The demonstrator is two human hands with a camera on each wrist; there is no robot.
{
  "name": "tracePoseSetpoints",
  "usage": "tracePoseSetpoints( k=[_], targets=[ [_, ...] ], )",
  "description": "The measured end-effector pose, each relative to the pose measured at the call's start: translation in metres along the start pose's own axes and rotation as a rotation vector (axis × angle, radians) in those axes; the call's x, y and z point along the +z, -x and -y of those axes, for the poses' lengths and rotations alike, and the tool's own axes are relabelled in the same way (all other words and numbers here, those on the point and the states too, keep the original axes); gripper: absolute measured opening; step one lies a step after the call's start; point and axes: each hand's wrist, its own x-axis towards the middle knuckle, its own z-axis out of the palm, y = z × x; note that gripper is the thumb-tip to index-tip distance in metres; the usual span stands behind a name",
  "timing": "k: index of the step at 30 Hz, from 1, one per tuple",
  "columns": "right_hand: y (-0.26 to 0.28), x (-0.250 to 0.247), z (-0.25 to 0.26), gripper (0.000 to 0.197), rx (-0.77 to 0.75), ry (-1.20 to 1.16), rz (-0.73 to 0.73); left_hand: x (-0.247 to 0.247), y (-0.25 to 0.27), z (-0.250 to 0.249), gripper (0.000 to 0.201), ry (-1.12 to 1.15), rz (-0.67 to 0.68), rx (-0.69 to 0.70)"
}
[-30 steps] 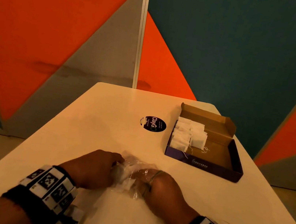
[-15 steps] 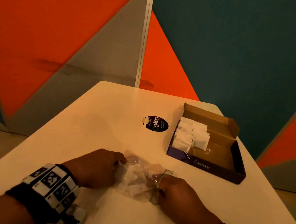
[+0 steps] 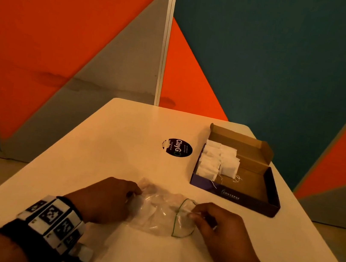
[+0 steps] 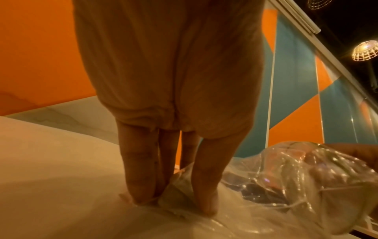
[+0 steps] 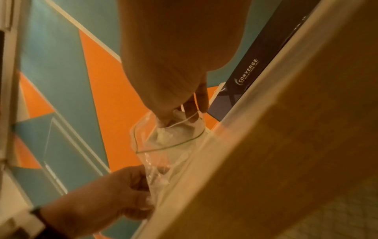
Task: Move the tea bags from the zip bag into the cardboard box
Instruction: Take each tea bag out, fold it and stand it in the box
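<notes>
A clear zip bag (image 3: pixel 155 213) lies on the white table (image 3: pixel 120 145) between my hands. My left hand (image 3: pixel 133 194) pinches its closed left end against the table; in the left wrist view the fingers (image 4: pixel 141 174) and thumb stand either side of the plastic (image 4: pixel 286 177). My right hand (image 3: pixel 193 214) is at the bag's green-edged mouth and pinches a white tea bag (image 5: pixel 178 116) with its string, partly inside the zip bag (image 5: pixel 163 145). The open cardboard box (image 3: pixel 249 187) sits at the back right, with several white tea bags (image 3: pixel 216 162) along its left side.
A round black ClayGo sticker (image 3: pixel 177 147) is on the table left of the box. Orange, grey and teal wall panels stand behind the table. The box's dark front wall (image 5: pixel 245 72) is close beyond my right hand.
My right hand has drawn back to the right, from deep in the bag to its mouth. The bag has stretched out sideways and its green zip edge now shows. My left hand has stayed put.
</notes>
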Motion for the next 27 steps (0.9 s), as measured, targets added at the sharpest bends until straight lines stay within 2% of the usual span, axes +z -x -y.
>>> tracePoseSetpoints(
  k=[4,10,12,14,16,17,20,27],
  targets=[
    [0.001,-0.016,0.003,0.004,0.260,-0.369,-0.137,-0.003,-0.002,0.006,0.059,-0.028,-0.007,-0.038],
    [0.000,-0.038,0.013,0.012,0.360,-0.703,-0.218,-0.010,-0.002,0.015,0.050,-0.072,-0.029,-0.062],
    [-0.001,-0.041,0.017,0.010,0.363,-0.796,-0.225,-0.016,0.002,0.005,0.049,-0.058,-0.118,-0.037],
    [-0.002,-0.040,0.022,0.006,0.359,-0.866,-0.226,-0.025,0.013,-0.018,0.039,-0.032,-0.302,0.029],
    [-0.003,-0.036,0.025,0.006,0.348,-0.925,-0.215,-0.034,0.028,-0.055,0.016,0.135,-0.431,0.111],
    [-0.003,-0.034,0.027,0.008,0.338,-0.955,-0.206,-0.036,0.034,-0.072,0.017,0.251,-0.448,0.138],
    [-0.006,-0.029,0.034,0.010,0.317,-0.998,-0.159,-0.030,0.038,-0.107,0.024,0.492,-0.384,0.157],
    [-0.006,-0.023,0.041,0.011,0.354,-1.054,-0.083,-0.017,0.022,-0.108,0.028,0.712,-0.359,0.143]
  ],
)
